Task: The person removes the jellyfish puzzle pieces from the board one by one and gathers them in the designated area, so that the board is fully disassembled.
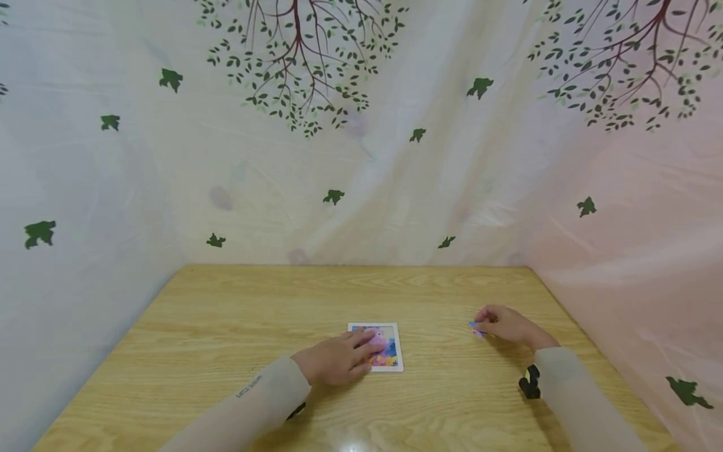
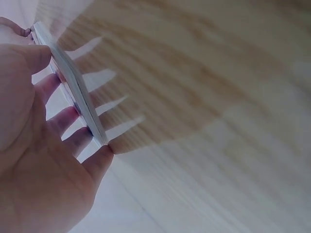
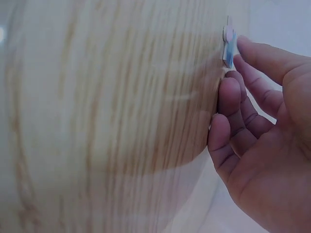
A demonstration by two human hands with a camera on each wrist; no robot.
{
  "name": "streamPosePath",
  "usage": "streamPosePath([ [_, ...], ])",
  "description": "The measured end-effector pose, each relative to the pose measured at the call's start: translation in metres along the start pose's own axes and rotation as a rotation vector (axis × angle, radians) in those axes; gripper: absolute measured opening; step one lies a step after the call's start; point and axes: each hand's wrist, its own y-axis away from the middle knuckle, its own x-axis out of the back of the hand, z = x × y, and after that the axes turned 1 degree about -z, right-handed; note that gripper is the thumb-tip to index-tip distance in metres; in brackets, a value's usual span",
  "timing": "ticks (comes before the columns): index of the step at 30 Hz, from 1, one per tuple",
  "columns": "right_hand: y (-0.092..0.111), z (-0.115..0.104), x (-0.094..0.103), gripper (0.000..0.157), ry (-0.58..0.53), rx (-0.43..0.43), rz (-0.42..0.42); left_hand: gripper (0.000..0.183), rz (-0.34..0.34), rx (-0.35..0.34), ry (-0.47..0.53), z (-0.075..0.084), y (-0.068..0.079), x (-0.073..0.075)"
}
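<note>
A small square jigsaw puzzle [image 1: 400,351] with a white border and a bright pink, blue and yellow picture lies near the middle of the wooden table. My left hand [image 1: 339,359] rests on its left part, fingers spread over the picture and covering some of it. From the left wrist view, the puzzle's thin edge [image 2: 77,87] runs along the fingertips. Off to the right, my right hand [image 1: 505,323] pinches a small blue and pink puzzle piece [image 3: 228,46] between thumb and index finger. Its other fingers curl loosely close over the tabletop.
The wood-grain table [image 1: 226,314] reaches back to a pale curtain [image 1: 271,188] printed with trees and green leaves, which also hangs along both sides. A black strap mount [image 1: 530,382] sits at the right wrist.
</note>
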Motion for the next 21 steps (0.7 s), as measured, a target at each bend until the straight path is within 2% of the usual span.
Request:
streamPosePath([
  [7,0.001,-0.008,0.005,0.029,-0.034,-0.04,-0.005,0.055,0.024,-0.021,-0.018,0.001,0.001,-0.001],
  [11,-0.002,-0.021,0.003,0.031,0.014,0.006,0.006,0.054,0.053,-0.025,-0.042,0.001,0.002,-0.001],
  [15,-0.009,-0.033,-0.003,0.033,-0.006,0.064,-0.031,0.052,0.081,-0.024,-0.071,0.002,0.002,-0.002],
  [18,-0.016,-0.04,-0.011,0.032,-0.023,0.062,-0.056,0.052,0.098,-0.03,-0.089,0.003,0.002,-0.002],
  [21,-0.024,-0.048,-0.021,0.028,0.032,0.074,-0.053,0.051,0.11,-0.034,-0.097,0.003,0.002,-0.002],
])
